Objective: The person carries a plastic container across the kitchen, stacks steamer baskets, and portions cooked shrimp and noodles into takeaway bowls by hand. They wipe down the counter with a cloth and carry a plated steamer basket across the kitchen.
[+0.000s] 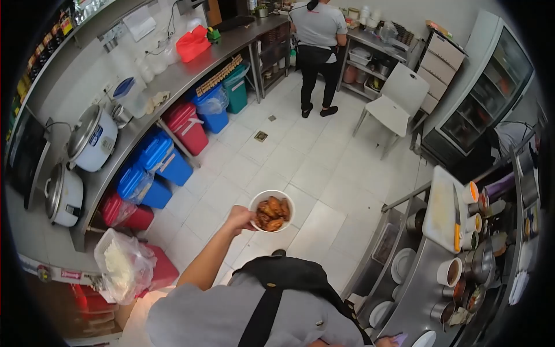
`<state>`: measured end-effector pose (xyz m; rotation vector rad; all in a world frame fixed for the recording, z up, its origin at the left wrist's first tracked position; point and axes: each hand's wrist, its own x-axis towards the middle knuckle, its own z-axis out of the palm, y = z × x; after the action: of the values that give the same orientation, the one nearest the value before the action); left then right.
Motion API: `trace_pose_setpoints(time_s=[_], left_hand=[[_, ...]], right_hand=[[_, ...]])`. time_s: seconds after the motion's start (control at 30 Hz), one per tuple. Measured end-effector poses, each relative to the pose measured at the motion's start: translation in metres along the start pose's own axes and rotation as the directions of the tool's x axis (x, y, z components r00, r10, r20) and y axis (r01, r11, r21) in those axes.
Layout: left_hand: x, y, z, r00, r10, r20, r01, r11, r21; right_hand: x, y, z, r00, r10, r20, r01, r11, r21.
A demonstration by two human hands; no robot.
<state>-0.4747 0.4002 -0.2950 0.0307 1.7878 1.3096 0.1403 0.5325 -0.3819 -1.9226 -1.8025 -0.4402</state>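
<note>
My left hand [240, 220] grips the near-left rim of a white bowl [291, 215], holding it out over the tiled floor. Glazed, reddish-brown chicken wings [272, 213] fill the bowl. At the bottom edge, my right hand [386, 342] is mostly cut off beside the steel counter. A pale purple thing, perhaps a cloth [399, 338], lies against its fingers. Whether those fingers close on it is too small to make out. A white plate [426, 339] is close by on the right.
Another person [319, 40] stands at the back counter. A white chair [395, 104] is near the fridge [483, 87]. Rice cookers [92, 139] line the left counter above lidded bins [165, 156]. To the right are a cutting board [442, 211], a knife [457, 231] and several pots.
</note>
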Motion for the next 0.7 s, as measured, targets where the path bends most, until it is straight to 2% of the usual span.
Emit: trace_pose_setpoints(time_s=[0.07,0.13,0.27,0.33,0.43,0.5,0.53,0.6,0.63,0.67,0.7], left_hand=[[0.033,0.031,-0.025,1.000,-0.020,-0.022,0.018,0.996,-0.087],[0.069,0.054,-0.040,0.999,-0.038,-0.031,0.032,0.986,-0.166],[0.152,0.102,-0.039,0.998,-0.024,-0.050,0.004,0.934,-0.358],[0.198,0.117,-0.042,1.000,-0.017,-0.018,0.007,0.896,-0.443],[0.257,0.142,-0.052,0.999,-0.019,0.028,0.032,0.805,-0.593],[0.297,0.166,-0.072,0.996,-0.072,0.052,0.089,0.753,-0.652],[0.318,0.182,-0.087,0.999,-0.025,0.039,0.045,0.724,-0.688],[0.354,0.214,-0.121,0.998,0.052,0.025,-0.016,0.678,-0.735],[0.369,0.236,-0.140,0.996,0.045,-0.081,-0.090,0.664,-0.743],[0.386,0.259,-0.165,0.980,0.054,-0.193,-0.173,0.715,-0.677],[0.399,0.285,-0.187,0.965,0.070,-0.252,-0.230,0.685,-0.691]], right_hand=[[0.023,-0.067,0.030,0.976,-0.030,0.215,-0.008,0.985,0.173],[0.048,-0.130,0.062,0.883,-0.067,0.464,-0.089,0.948,0.306],[0.079,-0.224,0.137,0.531,-0.131,0.837,-0.289,0.901,0.324],[0.087,-0.263,0.179,0.317,-0.160,0.935,-0.317,0.911,0.263],[0.102,-0.311,0.249,0.019,-0.177,0.984,-0.225,0.958,0.177],[0.125,-0.346,0.285,-0.130,-0.167,0.977,-0.128,0.980,0.150],[0.142,-0.366,0.299,-0.184,-0.160,0.970,-0.071,0.986,0.149],[0.187,-0.402,0.331,-0.228,-0.178,0.957,0.042,0.980,0.192],[0.213,-0.423,0.343,-0.201,-0.218,0.955,0.058,0.971,0.234],[0.242,-0.451,0.355,-0.121,-0.282,0.952,-0.001,0.959,0.284],[0.270,-0.485,0.353,0.000,-0.336,0.942,-0.201,0.923,0.329]])
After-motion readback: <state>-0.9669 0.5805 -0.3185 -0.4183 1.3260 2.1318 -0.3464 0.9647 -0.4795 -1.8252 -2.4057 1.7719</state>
